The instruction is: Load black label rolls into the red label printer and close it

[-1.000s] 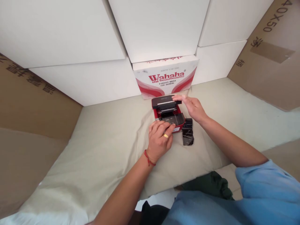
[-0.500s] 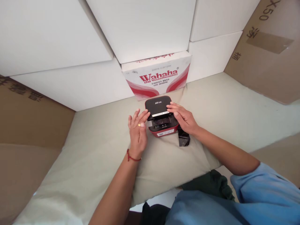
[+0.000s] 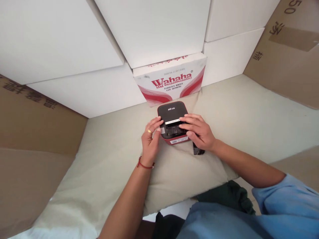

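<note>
A small red box with a black top (image 3: 171, 114) and white lettering sits on a beige cloth. Its near part has a recess with a glossy black strip (image 3: 175, 129) across it. My left hand (image 3: 151, 137), with a yellow ring, rests on the box's left edge, fingers extended and thumb by a grey tab (image 3: 162, 130). From the right, my right hand (image 3: 200, 132) reaches over the recess with its fingers stretched and apart, touching the strip area. Under that hand, a shiny black piece (image 3: 198, 150) lies against the cloth, partly hidden.
Behind the box stands a white and red Wahaha water carton (image 3: 171, 79). Large white boxes (image 3: 154, 30) form a wall at the back. Brown cardboard (image 3: 45, 122) bounds the left side, and more cardboard (image 3: 294, 63) the right. Beige cloth (image 3: 119, 142) covers the surface.
My right hand has slid nearer over the recess, its fingers now across it. My left thumb has come in against the box's near-left corner. The view has shifted slightly.
</note>
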{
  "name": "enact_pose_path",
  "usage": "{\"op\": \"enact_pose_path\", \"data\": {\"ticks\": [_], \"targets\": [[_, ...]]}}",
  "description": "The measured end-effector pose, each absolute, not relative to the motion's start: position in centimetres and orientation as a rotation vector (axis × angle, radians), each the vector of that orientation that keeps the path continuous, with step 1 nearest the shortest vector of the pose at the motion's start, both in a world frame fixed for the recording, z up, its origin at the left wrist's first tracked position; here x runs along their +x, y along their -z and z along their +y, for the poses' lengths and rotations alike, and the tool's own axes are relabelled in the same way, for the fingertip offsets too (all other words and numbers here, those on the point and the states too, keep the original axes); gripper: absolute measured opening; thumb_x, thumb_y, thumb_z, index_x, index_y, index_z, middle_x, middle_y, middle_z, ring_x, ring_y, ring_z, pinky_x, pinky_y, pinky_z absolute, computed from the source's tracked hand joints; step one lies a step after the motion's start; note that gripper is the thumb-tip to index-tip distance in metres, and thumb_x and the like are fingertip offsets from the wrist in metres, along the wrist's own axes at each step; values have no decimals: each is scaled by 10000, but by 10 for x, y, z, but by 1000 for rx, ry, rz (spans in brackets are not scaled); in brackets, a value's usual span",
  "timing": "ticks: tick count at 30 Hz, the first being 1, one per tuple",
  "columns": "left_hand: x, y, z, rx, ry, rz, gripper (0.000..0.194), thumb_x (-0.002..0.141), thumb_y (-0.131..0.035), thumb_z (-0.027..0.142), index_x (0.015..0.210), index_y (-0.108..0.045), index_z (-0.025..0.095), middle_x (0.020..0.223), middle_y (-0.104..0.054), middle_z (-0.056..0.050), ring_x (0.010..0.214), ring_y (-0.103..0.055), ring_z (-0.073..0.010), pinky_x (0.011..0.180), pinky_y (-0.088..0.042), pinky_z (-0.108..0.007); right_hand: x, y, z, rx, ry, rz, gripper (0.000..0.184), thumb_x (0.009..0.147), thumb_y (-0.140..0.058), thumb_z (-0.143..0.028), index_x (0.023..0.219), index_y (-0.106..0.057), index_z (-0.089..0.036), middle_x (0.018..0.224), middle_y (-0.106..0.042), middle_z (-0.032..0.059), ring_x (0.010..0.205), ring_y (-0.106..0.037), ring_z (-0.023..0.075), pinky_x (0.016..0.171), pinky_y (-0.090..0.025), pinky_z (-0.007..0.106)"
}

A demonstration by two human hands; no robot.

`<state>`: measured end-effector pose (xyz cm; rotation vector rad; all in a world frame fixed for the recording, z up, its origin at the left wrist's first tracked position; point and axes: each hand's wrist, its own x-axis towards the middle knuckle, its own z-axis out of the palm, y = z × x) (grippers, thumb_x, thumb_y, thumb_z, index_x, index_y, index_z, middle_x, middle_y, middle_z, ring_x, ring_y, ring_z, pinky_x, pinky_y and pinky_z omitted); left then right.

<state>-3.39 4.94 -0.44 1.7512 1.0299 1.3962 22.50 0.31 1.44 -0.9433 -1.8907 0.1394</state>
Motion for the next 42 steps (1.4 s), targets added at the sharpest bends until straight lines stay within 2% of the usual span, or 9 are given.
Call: {"op": "enact_pose_path", "data": {"ticks": [2,6,9,13,18,21,32,38,42], "targets": [[-31,8,50,1575,-1417,946,290,1039,-765,498,1251,-872,332,1534,-772,-69,1538,-638,-318,1388,-402,-563,223,-11,-2,-875,-5,-1911,352,1140,-562,-402,1214,-875,-259,1322,-858,113,1336,-719,318,1135,-601,569],[-25,15,53,1281,-1390,842,560,896,-890,441,1440,-760,416,1680,-651,-17,1685,-480,-337,1440,-316,-552,220,-9,-4,-826,102,-1906,295,1113,-614,-310,1237,-873,-246,1121,-850,91,1147,-695,284,1006,-596,500],[-21,18,53,1112,-1374,830,707,833,-916,386,1493,-681,480,1766,-537,25,1753,-362,-313,1459,-278,-521,218,-9,-3,-807,100,-1909,296,1104,-628,-278,1288,-856,-234,1121,-850,89,1144,-682,280,999,-578,492],[-19,17,50,886,-1324,792,828,776,-940,300,1515,-630,508,1771,-506,31,1747,-363,-270,1420,-365,-457,216,-7,-4,-819,143,-1903,285,1105,-625,-280,1258,-859,-227,1122,-868,85,1140,-688,280,979,-580,481],[-21,16,48,744,-1204,777,717,806,-912,275,1457,-670,454,1651,-594,5,1560,-556,-267,1224,-554,-421,218,-5,-6,-856,198,-1936,273,1089,-653,-280,1258,-865,-253,1150,-895,57,1067,-698,263,941,-561,473],[-20,17,48,731,-1237,778,700,782,-925,250,1418,-697,433,1613,-607,2,1502,-585,-246,1131,-581,-354,221,-4,-6,-847,195,-1961,277,1091,-659,-269,1287,-853,-246,1174,-898,54,1031,-704,248,927,-544,467],[-14,29,55,790,-1276,726,707,737,-995,339,1376,-700,404,1676,-590,-11,1608,-518,-273,1235,-527,-401,221,-13,-4,-833,243,-1949,255,1105,-643,-286,1248,-853,-257,1126,-913,41,992,-742,251,904,-578,459],[-13,38,59,815,-1271,681,644,717,-1024,432,1291,-753,326,1485,-721,-41,1475,-624,-279,1228,-528,-415,240,-42,0,-1180,43,-1696,444,1207,-379,-360,1585,-597,-277,1076,-916,54,629,-676,191,711,-610,369],[-13,40,61,820,-1263,660,638,736,-1007,412,1307,-739,320,1500,-721,-41,1489,-622,-276,1251,-508,-422,258,-71,19,-1313,-102,-1779,325,1126,-463,-278,1195,-779,-250,1451,-818,119,620,-647,149,763,-622,383]]}}
